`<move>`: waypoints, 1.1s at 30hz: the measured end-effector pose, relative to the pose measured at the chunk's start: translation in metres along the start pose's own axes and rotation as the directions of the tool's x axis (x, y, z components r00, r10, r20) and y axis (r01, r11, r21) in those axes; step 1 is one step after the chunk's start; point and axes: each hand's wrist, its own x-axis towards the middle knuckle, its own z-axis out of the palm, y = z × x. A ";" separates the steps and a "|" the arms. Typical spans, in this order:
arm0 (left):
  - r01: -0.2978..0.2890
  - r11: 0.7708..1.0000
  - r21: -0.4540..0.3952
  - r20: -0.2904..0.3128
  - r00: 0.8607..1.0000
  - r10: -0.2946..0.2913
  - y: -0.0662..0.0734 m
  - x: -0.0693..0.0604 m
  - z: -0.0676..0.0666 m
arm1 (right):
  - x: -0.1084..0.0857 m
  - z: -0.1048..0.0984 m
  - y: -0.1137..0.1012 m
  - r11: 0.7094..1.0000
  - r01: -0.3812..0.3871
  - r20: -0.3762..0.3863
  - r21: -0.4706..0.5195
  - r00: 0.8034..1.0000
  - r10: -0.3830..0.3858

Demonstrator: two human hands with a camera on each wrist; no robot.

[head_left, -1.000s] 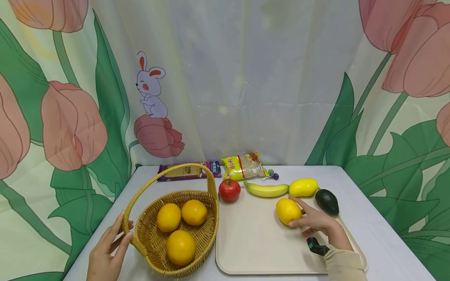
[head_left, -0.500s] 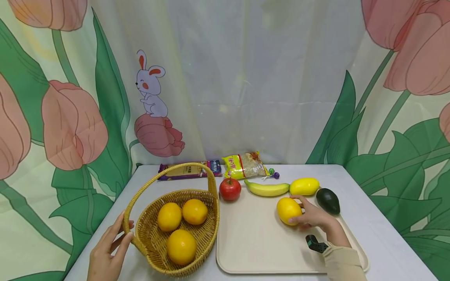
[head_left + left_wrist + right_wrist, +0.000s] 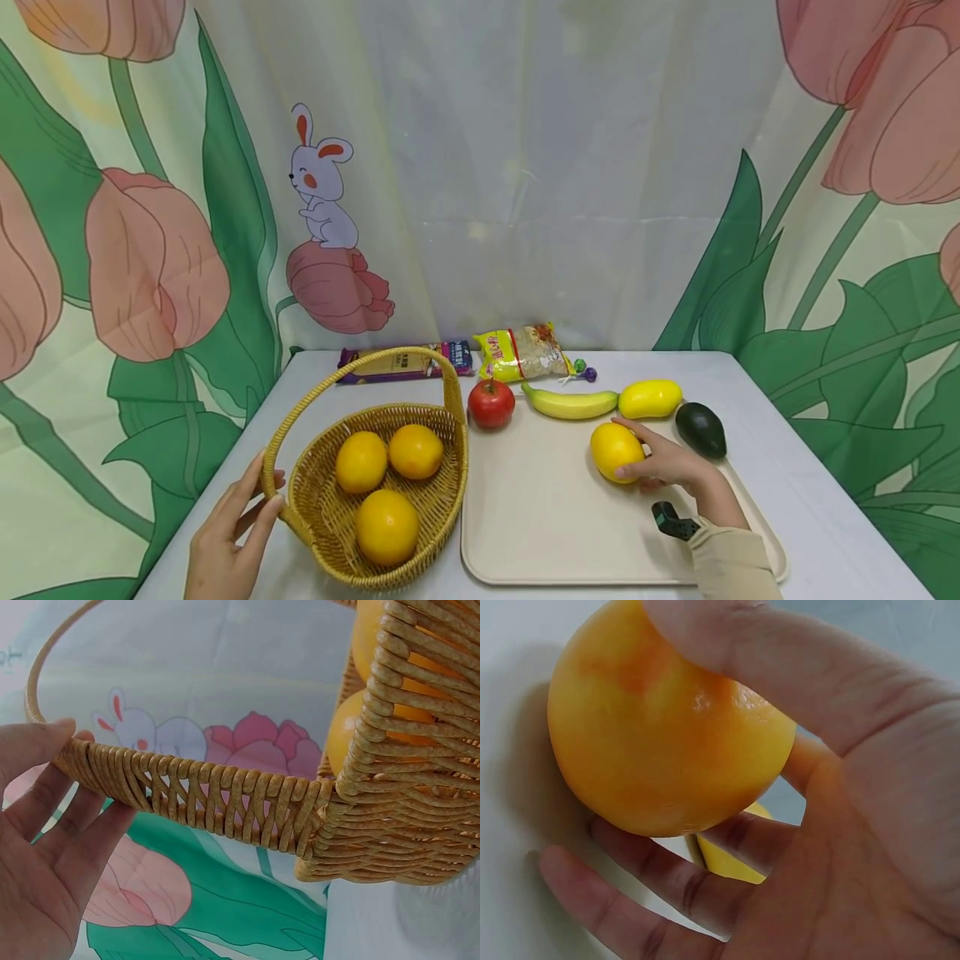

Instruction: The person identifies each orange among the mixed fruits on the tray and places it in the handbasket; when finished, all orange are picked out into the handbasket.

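Note:
My left hand (image 3: 228, 537) grips the handle of a wicker basket (image 3: 315, 467) at its left side, thumb and fingers about the woven strip (image 3: 202, 795). Inside the basket lie three orange-yellow round fruits, the nearest fruit (image 3: 387, 527) being the largest in view. Over the beige tray (image 3: 540, 525), my right hand (image 3: 671, 462) holds another orange-yellow fruit (image 3: 617, 452) between thumb and fingers. Up close in the right wrist view, the thumb presses one side of that fruit (image 3: 660, 742) while the fingers curve beneath; some fingertips are hidden behind it.
Along the tray's back edge are a red apple-like fruit (image 3: 491, 404), a banana (image 3: 570, 403), a yellow mango (image 3: 650, 399) and a dark avocado (image 3: 701, 430). Behind them lie a purple packet (image 3: 405, 363), a yellow packet (image 3: 522, 353) and small lollipops (image 3: 583, 372). A printed curtain (image 3: 525, 183) closes the back.
My right thumb and fingers have closed in on the fruit over the tray, which has barely shifted. The left hand and basket stay where they were.

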 end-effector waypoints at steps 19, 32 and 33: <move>0.000 1.000 0.002 0.011 1.000 0.000 -0.001 -0.001 -0.001 | 0.002 0.001 0.006 0.999 0.025 -0.053 0.029 0.998 -0.024; -0.003 1.000 -0.005 0.004 1.000 0.003 0.000 -0.001 -0.001 | -0.007 -0.007 -0.013 0.994 0.102 -0.109 -0.024 0.989 -0.104; -0.005 1.000 -0.006 0.004 1.000 0.005 0.000 -0.001 -0.001 | -0.007 -0.007 -0.014 0.994 0.109 -0.108 -0.023 0.988 -0.111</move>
